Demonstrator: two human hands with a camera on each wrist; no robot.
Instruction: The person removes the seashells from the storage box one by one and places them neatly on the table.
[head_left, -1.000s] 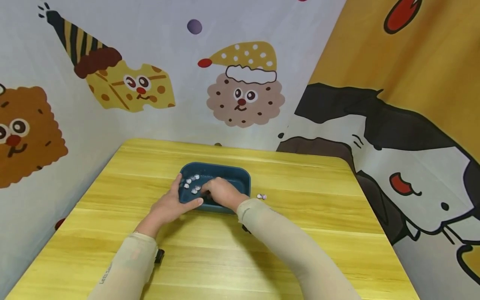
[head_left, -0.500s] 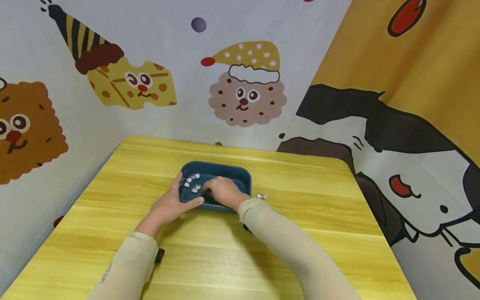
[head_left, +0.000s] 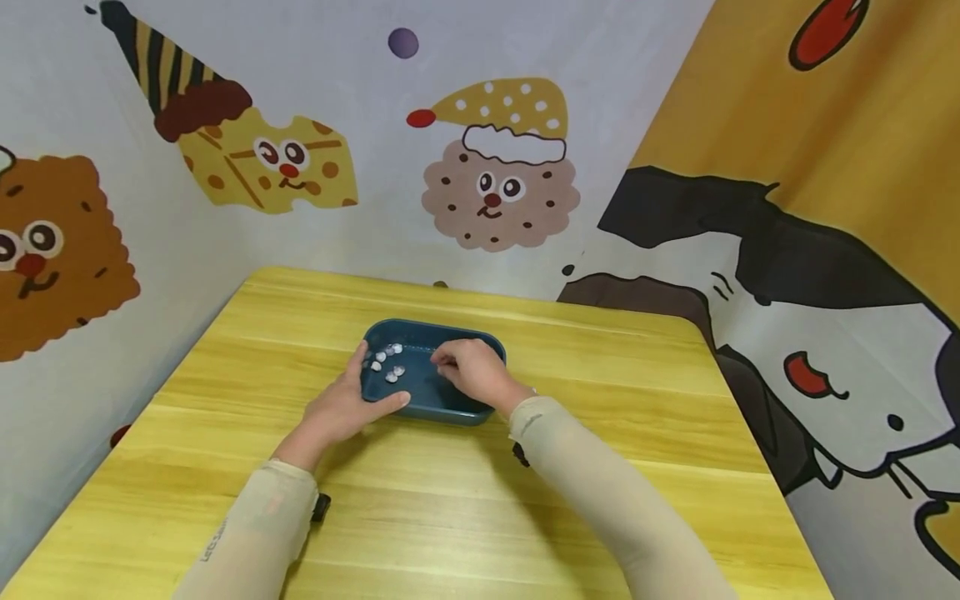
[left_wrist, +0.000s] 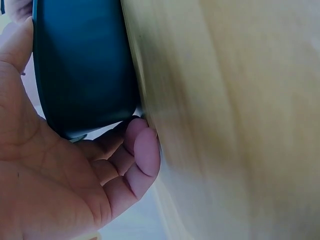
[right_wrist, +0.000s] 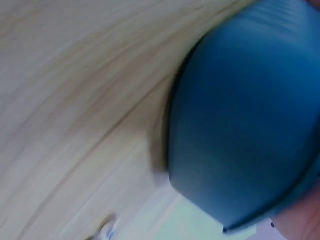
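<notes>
A dark blue rectangular tray (head_left: 431,410) is on the table, several small whitish pieces (head_left: 392,377) lying in its left part. Around the tray's left end, my left hand (head_left: 341,410) has its thumb over the front rim and its fingers at the side wall; the left wrist view shows them curled against the tray (left_wrist: 85,65). My right hand (head_left: 483,373) is over the right half of the tray with fingers bent and fingertips close together. Whether anything is between those fingertips cannot be told. In the right wrist view, the tray's outer wall (right_wrist: 240,115) hides the fingers.
The yellow wood-grain table (head_left: 420,508) surrounds the tray. A small whitish piece (right_wrist: 107,230) lies on the table outside the tray's right end, mostly covered by my right wrist in the head view. Behind the table hangs a cloth with cartoon prints (head_left: 498,196).
My right hand has moved right and slightly up from the tray's middle, uncovering the tray floor there. My left hand keeps its hold on the tray's left end. The head view has shifted slightly.
</notes>
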